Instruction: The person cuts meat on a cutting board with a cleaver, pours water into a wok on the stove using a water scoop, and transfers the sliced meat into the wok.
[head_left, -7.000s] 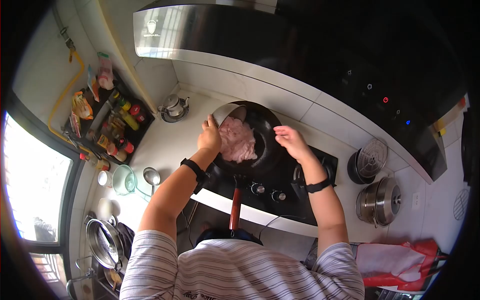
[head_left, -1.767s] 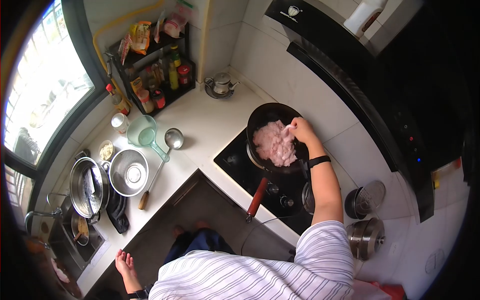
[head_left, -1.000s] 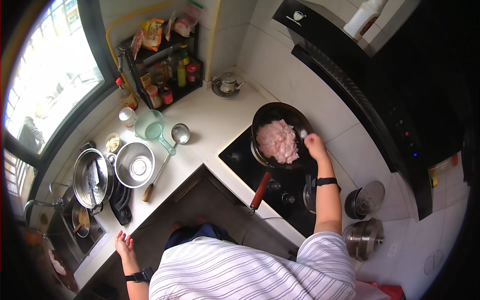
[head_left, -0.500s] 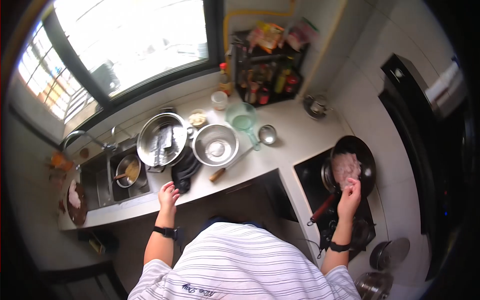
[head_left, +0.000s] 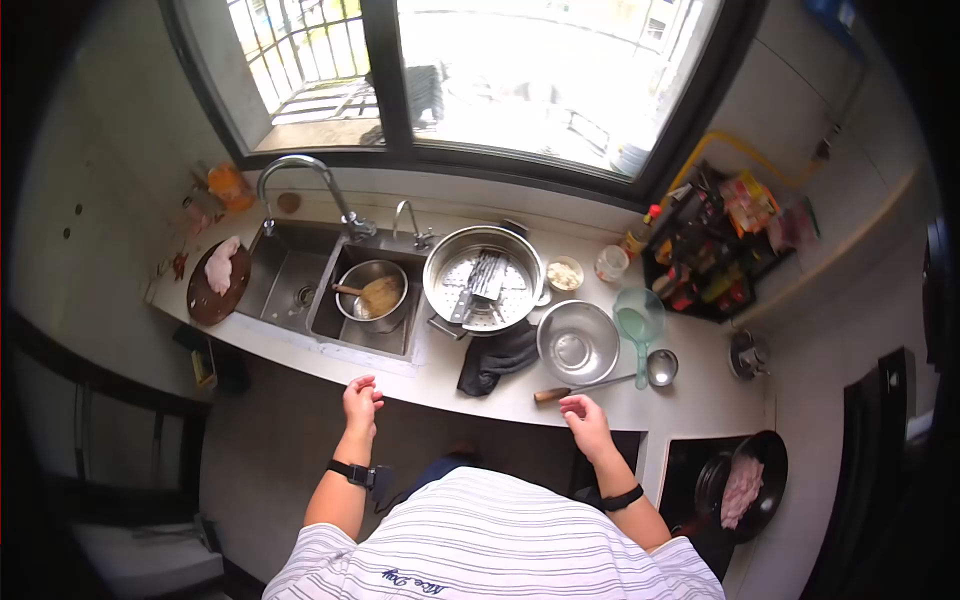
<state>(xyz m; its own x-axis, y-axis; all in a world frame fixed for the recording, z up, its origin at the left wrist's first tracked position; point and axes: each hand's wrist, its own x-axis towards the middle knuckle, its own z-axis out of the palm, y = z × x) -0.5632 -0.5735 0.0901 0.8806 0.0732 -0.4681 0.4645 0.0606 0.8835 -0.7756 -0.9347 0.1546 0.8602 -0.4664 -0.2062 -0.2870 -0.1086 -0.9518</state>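
Note:
My left hand hovers just in front of the counter edge below the sink, empty, with its fingers loosely bent and apart. My right hand is also empty, its fingers loosely extended beside the wooden handle of a metal ladle; I cannot tell whether they touch. Behind that hand stands a metal bowl. A dark cloth lies between my hands, in front of a large steamer pot with a cleaver in it. To the right, a wok on the stove holds pale sliced meat.
A round cutting board with raw meat lies left of the double sink. A pot sits in the right basin. Green strainers, a small bowl of pale pieces and a condiment rack stand at the right.
My view has swung left toward the sink. My right hand has moved away from the meat in the wok and leftward to the counter edge. My left hand stays empty.

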